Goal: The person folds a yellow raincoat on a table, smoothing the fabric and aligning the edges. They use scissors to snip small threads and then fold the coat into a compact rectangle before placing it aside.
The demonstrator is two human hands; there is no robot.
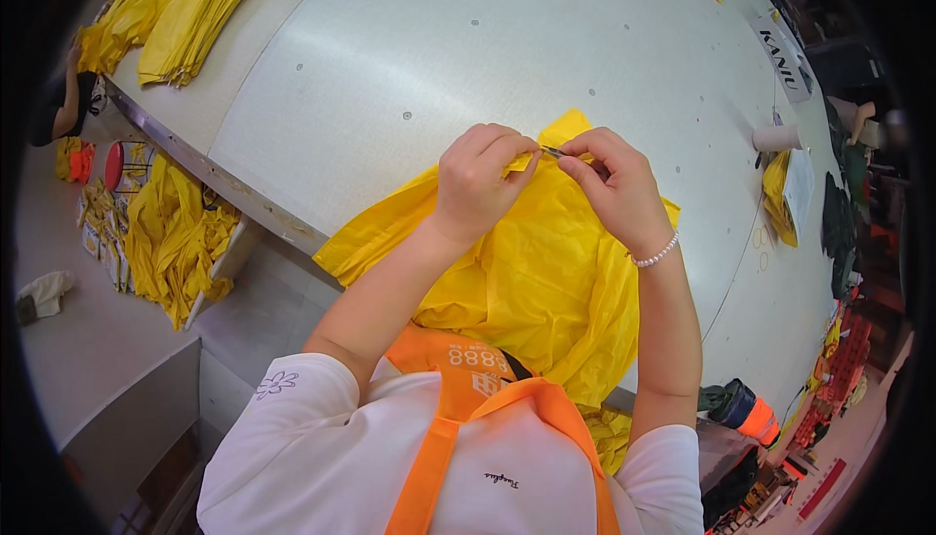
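A crumpled yellow garment [531,272] lies on the white table [468,57] in front of me and hangs over its near edge. My left hand [478,184] pinches a fold at the garment's top edge. My right hand [614,184], with a pearl bracelet on its wrist, holds a small metal tool [553,152] against that same edge, its tip between the two hands. I cannot tell what kind of tool it is.
Stacks of folded yellow fabric [190,23] lie at the table's far left. More yellow garments [175,238] are piled on the floor to the left, near a red stool [122,165]. A paper roll [775,137] and yellow cloth sit at the right edge.
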